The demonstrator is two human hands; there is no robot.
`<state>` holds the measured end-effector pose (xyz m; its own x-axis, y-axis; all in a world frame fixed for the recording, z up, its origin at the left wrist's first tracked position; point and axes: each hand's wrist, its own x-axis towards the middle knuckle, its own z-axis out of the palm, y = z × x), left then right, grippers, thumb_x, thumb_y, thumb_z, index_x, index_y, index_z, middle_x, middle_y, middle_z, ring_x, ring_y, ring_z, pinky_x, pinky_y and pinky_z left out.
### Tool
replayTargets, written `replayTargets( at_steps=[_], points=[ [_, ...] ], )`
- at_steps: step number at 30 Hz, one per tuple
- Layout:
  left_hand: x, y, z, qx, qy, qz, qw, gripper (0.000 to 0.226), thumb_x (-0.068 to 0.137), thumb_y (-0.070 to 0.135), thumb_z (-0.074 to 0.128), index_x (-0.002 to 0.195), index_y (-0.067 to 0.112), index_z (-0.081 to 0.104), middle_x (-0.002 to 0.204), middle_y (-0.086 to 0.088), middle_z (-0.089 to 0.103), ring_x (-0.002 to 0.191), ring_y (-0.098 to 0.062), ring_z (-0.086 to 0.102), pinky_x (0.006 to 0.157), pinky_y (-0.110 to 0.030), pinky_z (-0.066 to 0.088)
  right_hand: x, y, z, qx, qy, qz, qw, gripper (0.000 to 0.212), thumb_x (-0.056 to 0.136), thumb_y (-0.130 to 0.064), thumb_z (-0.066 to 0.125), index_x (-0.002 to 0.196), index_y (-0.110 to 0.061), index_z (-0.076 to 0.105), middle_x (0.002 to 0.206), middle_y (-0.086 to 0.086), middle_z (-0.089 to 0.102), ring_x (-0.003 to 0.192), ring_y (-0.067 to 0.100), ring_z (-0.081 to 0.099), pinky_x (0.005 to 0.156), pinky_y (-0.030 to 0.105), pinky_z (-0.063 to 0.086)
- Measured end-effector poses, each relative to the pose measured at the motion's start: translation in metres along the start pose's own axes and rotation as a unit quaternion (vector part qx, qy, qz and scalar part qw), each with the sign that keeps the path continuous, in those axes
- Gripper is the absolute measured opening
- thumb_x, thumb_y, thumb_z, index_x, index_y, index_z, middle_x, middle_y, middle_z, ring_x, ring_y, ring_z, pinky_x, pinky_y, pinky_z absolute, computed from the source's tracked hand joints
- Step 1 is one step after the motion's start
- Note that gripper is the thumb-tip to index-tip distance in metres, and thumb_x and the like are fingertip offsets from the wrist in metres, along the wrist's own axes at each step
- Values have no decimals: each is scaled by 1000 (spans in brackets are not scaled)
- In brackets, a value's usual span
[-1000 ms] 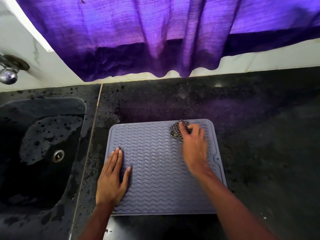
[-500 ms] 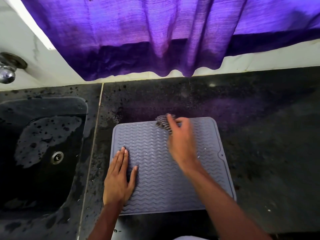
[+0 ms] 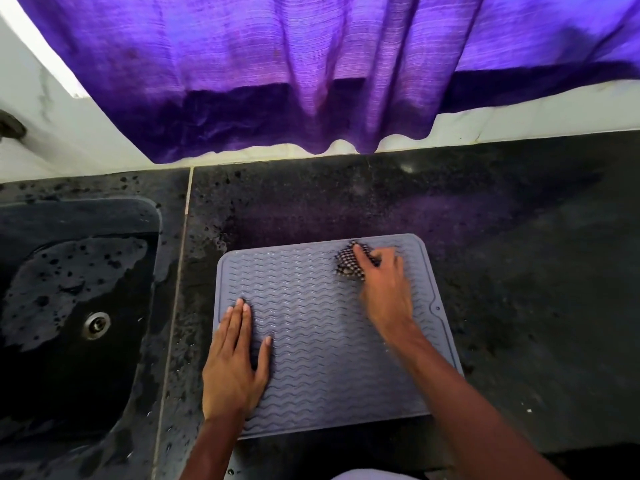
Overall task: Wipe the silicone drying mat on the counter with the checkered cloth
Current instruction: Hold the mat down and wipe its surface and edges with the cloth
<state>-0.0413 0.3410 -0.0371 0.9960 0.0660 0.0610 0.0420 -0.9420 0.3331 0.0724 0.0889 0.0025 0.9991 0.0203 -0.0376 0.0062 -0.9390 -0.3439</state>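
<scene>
A grey silicone drying mat (image 3: 311,341) with wavy ridges lies on the black counter (image 3: 519,271). My left hand (image 3: 235,362) rests flat on the mat's near left part, fingers straight. My right hand (image 3: 384,289) is at the mat's far right area and presses a bunched checkered cloth (image 3: 349,266) onto the mat; its fingers cover most of the cloth, so only the left part shows.
A dark wet sink (image 3: 76,306) with a metal drain (image 3: 96,325) is set in the counter to the left. A purple curtain (image 3: 311,74) hangs over the white wall behind. Water drops lie around the mat's left edge.
My right hand with the cloth went left along the mat's far edge, then came back right. My left hand stays flat on the mat.
</scene>
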Motion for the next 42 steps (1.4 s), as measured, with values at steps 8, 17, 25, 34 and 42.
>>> replayTargets(
  at_steps=[8,17,25,34,42],
  points=[
    [0,-3,2,-5,-2,2,1000,71,99,52,33,155,9,30,163,-1,27,151,-18,24,121,-41,27,5,67,-35,-4,21,120,993,70,79,-2,62,144,-20,43,126,12,40,110,36,43,83,47,53],
    [0,-5,3,-5,-8,1,1000,69,100,51,34,156,11,28,164,1,25,152,-14,21,122,-38,25,13,41,-26,143,127,112,975,44,95,-17,54,139,-16,50,126,14,51,110,28,55,96,28,41],
    [1,-3,2,-19,-13,-3,1000,68,100,50,36,155,10,30,164,0,26,152,-13,21,121,-36,25,4,-46,18,122,91,117,981,60,88,-13,63,145,-11,42,127,15,51,111,26,54,97,36,50],
    [-1,-3,0,-37,4,6,999,66,94,42,42,145,1,46,154,-14,43,145,-25,37,120,-37,25,-4,-168,66,170,-1,2,985,66,88,-20,64,148,-15,36,126,10,47,112,24,52,98,37,49],
    [-4,-4,6,-59,30,-17,998,59,94,42,46,135,0,58,143,-20,54,135,-35,50,117,-39,34,12,-185,44,577,-149,145,790,29,94,-18,60,122,-24,64,114,-1,71,105,17,66,94,35,53]
  ],
)
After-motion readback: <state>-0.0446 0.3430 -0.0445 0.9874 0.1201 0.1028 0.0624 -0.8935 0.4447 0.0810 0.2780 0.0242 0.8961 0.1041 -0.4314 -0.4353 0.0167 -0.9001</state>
